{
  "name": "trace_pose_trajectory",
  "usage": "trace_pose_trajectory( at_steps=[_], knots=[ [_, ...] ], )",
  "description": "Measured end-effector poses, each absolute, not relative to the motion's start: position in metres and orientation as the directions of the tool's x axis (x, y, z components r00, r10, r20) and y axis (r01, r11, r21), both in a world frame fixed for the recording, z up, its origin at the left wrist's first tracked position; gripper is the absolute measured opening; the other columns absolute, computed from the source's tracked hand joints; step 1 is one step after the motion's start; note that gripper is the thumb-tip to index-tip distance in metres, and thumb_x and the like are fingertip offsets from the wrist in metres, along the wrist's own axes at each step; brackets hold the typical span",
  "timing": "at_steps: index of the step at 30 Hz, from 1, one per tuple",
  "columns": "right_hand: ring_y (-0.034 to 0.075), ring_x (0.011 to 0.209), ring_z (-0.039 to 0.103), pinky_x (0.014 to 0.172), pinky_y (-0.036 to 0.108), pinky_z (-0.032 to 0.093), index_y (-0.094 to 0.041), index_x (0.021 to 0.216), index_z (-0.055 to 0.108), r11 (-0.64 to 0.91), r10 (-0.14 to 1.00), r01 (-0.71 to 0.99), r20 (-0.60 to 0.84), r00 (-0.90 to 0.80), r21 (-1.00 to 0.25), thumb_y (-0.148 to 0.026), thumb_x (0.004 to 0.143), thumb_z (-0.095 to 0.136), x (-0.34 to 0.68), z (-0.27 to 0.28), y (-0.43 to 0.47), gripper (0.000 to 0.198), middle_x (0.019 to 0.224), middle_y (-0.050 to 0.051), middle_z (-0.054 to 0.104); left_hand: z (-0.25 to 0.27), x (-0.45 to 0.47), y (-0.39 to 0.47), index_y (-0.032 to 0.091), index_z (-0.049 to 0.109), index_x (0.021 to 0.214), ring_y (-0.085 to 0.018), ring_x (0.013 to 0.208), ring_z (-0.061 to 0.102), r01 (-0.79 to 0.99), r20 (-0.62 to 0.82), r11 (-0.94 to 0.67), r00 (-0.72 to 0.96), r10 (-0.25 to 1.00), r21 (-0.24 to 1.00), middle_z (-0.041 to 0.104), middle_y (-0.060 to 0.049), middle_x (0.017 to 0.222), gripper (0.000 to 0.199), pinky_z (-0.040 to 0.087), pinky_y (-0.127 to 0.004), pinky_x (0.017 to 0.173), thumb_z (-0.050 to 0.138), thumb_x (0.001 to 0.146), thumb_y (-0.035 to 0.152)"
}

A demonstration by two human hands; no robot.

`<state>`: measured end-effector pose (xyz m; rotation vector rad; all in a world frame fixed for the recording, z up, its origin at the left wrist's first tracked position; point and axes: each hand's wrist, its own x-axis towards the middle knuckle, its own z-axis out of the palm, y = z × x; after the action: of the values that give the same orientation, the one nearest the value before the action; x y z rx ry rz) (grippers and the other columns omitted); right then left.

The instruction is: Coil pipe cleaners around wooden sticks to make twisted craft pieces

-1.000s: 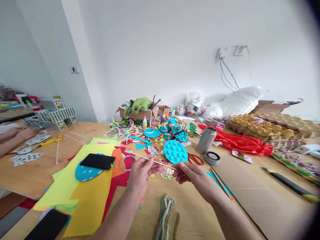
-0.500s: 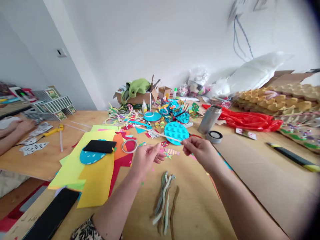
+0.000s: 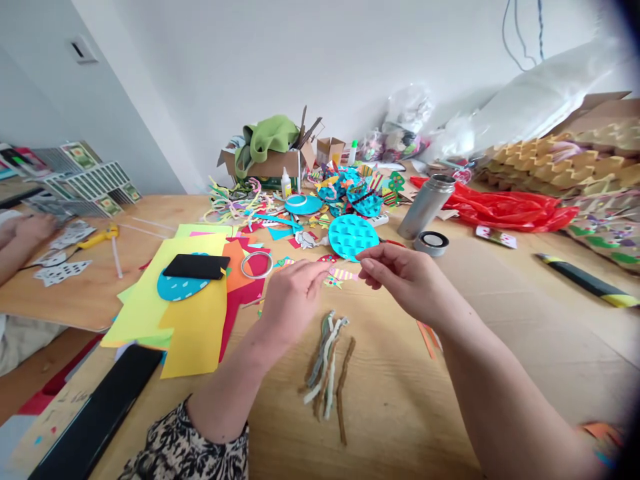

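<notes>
White wall [image 3: 350,53] in bg, wood table [image 3: 400,413] below. Flat cardboard sheet [image 3: 500,300] on R side of table, egg trays [image 3: 560,160] stacked past it, red plastic [image 3: 515,207] in front of those. Box [image 3: 270,163] w/ green cloth on top stands at back, near wall. Yellow paper [image 3: 195,347] on L side, overlapping other col'd sheets. R hand [image 3: 400,273] is up over table near ctr, thumb & index tips v. close or together; can't tell if anything's btwn them. L hand [image 3: 295,300] is just across from it, fingers bent & pointing R, tips close; can't tell if they're clamped on anything. Gap btwn the 2 hands. Co-worker's hand [image 3: 33,227] at far L, near playing cards [image 3: 65,270]. Metal flask [image 3: 427,207] stands behind R hand, tilted in view. Fuzzy strips [image 3: 327,367], grey/white/brown, lie in a loose bunch on table, nearer the wearer than both hands. Blue dimpled disc [image 3: 350,235] just beyond R fingertips; contact unclear. Black phone [image 3: 195,266] on blue oval, atop yellow paper. Tape ring [image 3: 257,265] near L hand. Striped paper fish [image 3: 343,275] btwn & beyond the hands. Smallest: thin stick [image 3: 253,302], part visible just L of L hand, rest unclear.
</notes>
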<state>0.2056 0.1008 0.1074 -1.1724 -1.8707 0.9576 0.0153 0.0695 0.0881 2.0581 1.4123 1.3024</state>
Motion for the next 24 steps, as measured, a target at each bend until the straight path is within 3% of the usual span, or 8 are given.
trace_pose_trajectory(
  at_steps=[4, 7, 13, 18, 24],
  knots=[
    [0.013, 0.055, 0.053, 0.051, 0.024, 0.038, -0.019, 0.074, 0.061, 0.332, 0.882, 0.62, 0.001, -0.472, -0.711, -0.031, 0.079, 0.055, 0.209, 0.091, 0.09, 0.014, 0.062, 0.001, 0.061, 0.09, 0.009, 0.072, 0.02, 0.068, 0.099, -0.018, 0.078, 0.063, 0.598, 0.501, -0.419, 0.033, 0.865, 0.684, 0.07, -0.007, 0.091, 0.024, 0.047, -0.028, 0.074, 0.051, 0.083, 0.018],
    [0.015, 0.055, 0.055, 0.05, 0.025, 0.034, -0.02, 0.066, 0.06, 0.298, 0.872, 0.807, -0.198, -0.447, -0.51, -0.029, 0.078, 0.055, 0.206, 0.063, 0.071, 0.016, 0.061, 0.002, 0.063, 0.088, 0.009, 0.074, 0.02, 0.068, 0.099, -0.017, 0.077, 0.064, 0.612, 0.49, -0.407, 0.036, 0.871, 0.678, 0.07, -0.007, 0.09, 0.023, 0.047, -0.026, 0.071, 0.051, 0.083, 0.02],
    [0.026, 0.064, 0.062, 0.053, 0.031, 0.034, -0.016, 0.066, 0.057, 0.223, 0.916, 0.895, -0.232, -0.328, -0.386, -0.031, 0.083, 0.048, 0.199, 0.023, 0.046, 0.024, 0.07, 0.015, 0.066, 0.088, 0.014, 0.073, 0.018, 0.068, 0.098, -0.017, 0.076, 0.063, 0.618, 0.482, -0.42, 0.075, 0.873, 0.665, 0.07, -0.007, 0.09, 0.024, 0.046, -0.026, 0.069, 0.049, 0.083, 0.019],
    [0.025, 0.066, 0.063, 0.055, 0.031, 0.037, -0.017, 0.058, 0.052, 0.199, 0.915, 0.87, -0.232, -0.33, -0.451, -0.018, 0.077, 0.048, 0.198, 0.022, 0.05, 0.019, 0.068, 0.015, 0.067, 0.089, 0.013, 0.071, 0.02, 0.069, 0.096, -0.017, 0.074, 0.063, 0.588, 0.454, -0.395, 0.051, 0.889, 0.706, 0.071, -0.007, 0.087, 0.023, 0.046, -0.026, 0.067, 0.051, 0.082, 0.019],
    [0.014, 0.045, 0.06, 0.044, 0.024, 0.042, -0.02, 0.068, 0.046, 0.111, 0.879, 0.708, -0.263, -0.397, -0.698, -0.029, 0.086, 0.038, 0.209, 0.052, 0.065, 0.022, 0.056, 0.003, 0.065, 0.091, 0.011, 0.072, 0.02, 0.071, 0.093, -0.014, 0.058, 0.058, 0.366, 0.293, -0.273, 0.001, 0.956, 0.89, 0.071, -0.006, 0.08, 0.021, 0.041, -0.02, 0.05, 0.056, 0.077, 0.024]
  ],
)
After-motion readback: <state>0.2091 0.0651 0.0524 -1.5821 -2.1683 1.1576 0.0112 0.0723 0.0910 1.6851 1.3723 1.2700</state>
